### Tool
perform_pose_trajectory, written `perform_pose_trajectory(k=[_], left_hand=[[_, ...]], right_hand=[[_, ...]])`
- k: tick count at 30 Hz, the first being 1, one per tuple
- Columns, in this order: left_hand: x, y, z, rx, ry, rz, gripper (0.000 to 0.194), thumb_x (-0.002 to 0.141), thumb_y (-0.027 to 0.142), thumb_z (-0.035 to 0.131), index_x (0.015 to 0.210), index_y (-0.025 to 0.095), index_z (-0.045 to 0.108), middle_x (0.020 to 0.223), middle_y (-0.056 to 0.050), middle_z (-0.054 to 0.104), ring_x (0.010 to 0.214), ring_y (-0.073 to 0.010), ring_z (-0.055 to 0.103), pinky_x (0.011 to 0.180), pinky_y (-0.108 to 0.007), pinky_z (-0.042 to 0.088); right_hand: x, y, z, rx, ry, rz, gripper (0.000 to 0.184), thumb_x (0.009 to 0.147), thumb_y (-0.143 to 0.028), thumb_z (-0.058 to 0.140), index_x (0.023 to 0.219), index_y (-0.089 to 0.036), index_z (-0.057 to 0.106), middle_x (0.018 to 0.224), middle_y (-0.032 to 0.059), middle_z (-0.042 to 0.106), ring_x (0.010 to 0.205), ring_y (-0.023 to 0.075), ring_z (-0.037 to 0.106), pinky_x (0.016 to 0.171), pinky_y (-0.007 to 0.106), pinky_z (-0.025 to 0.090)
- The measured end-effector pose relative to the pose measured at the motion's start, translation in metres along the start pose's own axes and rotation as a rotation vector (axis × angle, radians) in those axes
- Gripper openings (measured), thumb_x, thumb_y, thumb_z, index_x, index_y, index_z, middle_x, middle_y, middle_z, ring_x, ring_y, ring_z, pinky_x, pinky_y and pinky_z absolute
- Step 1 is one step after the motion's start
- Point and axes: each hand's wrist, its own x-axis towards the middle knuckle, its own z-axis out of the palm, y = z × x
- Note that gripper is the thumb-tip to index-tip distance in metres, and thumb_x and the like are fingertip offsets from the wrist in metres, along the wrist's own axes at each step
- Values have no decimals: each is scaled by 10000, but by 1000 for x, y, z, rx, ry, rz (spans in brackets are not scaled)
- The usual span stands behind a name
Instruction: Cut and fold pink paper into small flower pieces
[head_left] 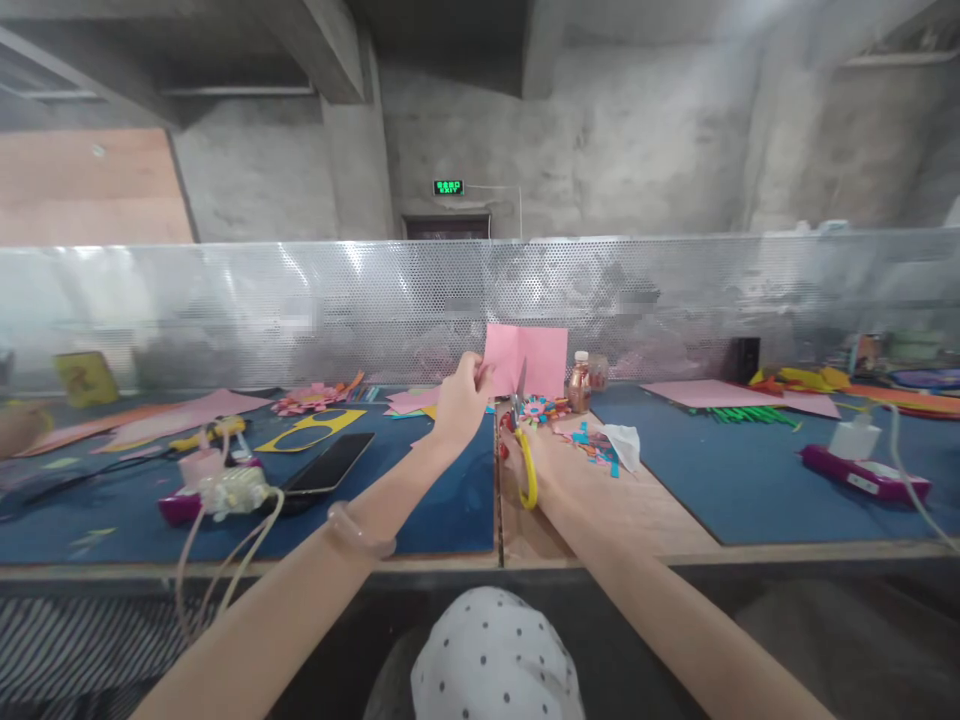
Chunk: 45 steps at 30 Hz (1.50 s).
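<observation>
My left hand (465, 393) pinches the left edge of a pink sheet of paper (545, 362), which stands upright above the table with a crease down it. In my right hand (516, 455) is a pair of scissors (521, 385) with red and yellow handles; the blades point up at the lower edge of the paper by the crease. Whether the blades have cut into it I cannot tell. Just behind the scissors lies a colourful paper flower (541, 408). To the right are paper scraps (596, 450) and a crumpled white tissue (624, 445).
A small bottle (580, 383) stands behind the scraps. On the left lie a phone (330, 465), a yellow sheet with round cutouts (311, 430) and a power strip with cables (236, 490). At right are green strips (742, 414) and a purple power strip (862, 475). A perforated metal screen (420, 300) borders the back.
</observation>
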Motion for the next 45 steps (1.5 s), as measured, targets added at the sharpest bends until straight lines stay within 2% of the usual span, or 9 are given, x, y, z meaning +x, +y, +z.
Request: perform_pose_trajectory(k=[6,12,21,25,31,36,40,45], left_hand=[[-3,3,-2,-27,-14,11,126,820,305,411,821,188,458,668,-17,594,592,-146,552,560,-240,360],[-3,4,-3,-8,-15,0,138,822,308,400,843,186,463,679,-22,591,606,-146,549,575,-244,367],[-4,0,0,5,11,11,143,825,312,396,832,183,456,651,-15,577,580,-140,536,562,-238,355],[-5,1,0,-3,3,-1,140,824,314,397,833,187,455,661,-20,581,592,-148,541,567,-243,360],[-4,1,0,-3,-4,-3,137,820,310,402,826,186,460,669,-20,579,600,-146,541,576,-246,368],[-4,0,0,-4,-3,7,144,824,313,396,833,183,458,682,-24,585,607,-143,537,582,-248,365],[-4,0,0,0,-1,4,146,824,313,396,841,182,455,684,-24,585,603,-143,534,581,-250,362],[-4,0,0,26,-4,8,145,826,313,395,847,184,456,674,-18,581,596,-142,534,575,-247,360]], right_hand=[[1,7,-1,-157,-4,-135,124,682,-313,508,669,-196,546,715,20,577,705,176,493,724,305,402],[3,9,-1,-115,-6,-148,127,684,-327,506,678,-204,536,710,21,575,706,189,488,712,323,410],[6,29,0,-188,-1,-159,135,708,-333,495,711,-202,530,700,6,563,702,169,501,702,296,418],[7,30,1,-145,-33,-112,161,714,-347,476,686,-195,519,633,-4,541,680,160,502,636,271,424],[7,30,1,-162,-10,-126,160,697,-343,502,644,-193,507,647,-8,541,655,148,501,656,269,415],[7,32,1,-144,-34,-92,160,712,-338,485,655,-191,509,613,-14,522,611,140,487,600,255,411],[8,33,2,-140,-34,-110,153,715,-332,482,676,-190,523,639,-12,541,646,139,499,636,257,417],[10,38,4,-94,9,-115,158,696,-331,499,743,-191,555,769,13,587,759,162,513,718,282,418]])
